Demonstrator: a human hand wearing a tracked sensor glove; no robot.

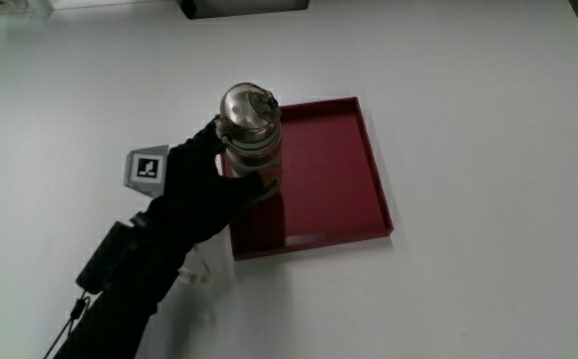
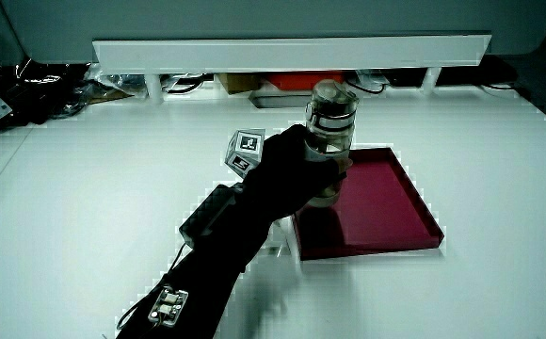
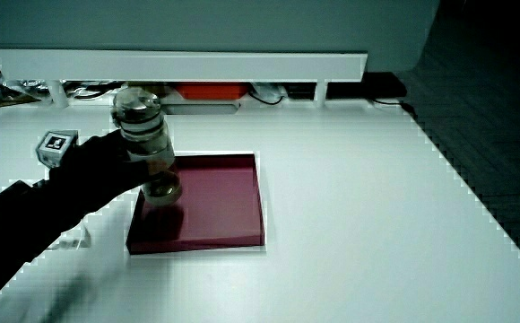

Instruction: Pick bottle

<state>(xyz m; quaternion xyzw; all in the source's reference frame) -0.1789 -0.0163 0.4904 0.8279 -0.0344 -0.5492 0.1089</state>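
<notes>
A clear bottle (image 1: 251,135) with a silver cap and metal bands stands upright over the dark red tray (image 1: 334,184), at the tray's edge beside the hand. The black-gloved hand (image 1: 209,179) is wrapped around the bottle's body, fingers curled on it. In both side views the bottle (image 2: 329,137) (image 3: 148,144) appears raised a little above the tray floor (image 2: 377,212) (image 3: 220,202), with the hand (image 2: 292,169) (image 3: 99,170) gripping its middle. A patterned cube (image 1: 146,168) sits on the back of the hand.
The tray lies on a white table (image 1: 468,90). A low white partition (image 2: 292,52) runs along the table's edge farthest from the person, with cables and boxes under it. A dark object (image 1: 244,8) sits at that edge.
</notes>
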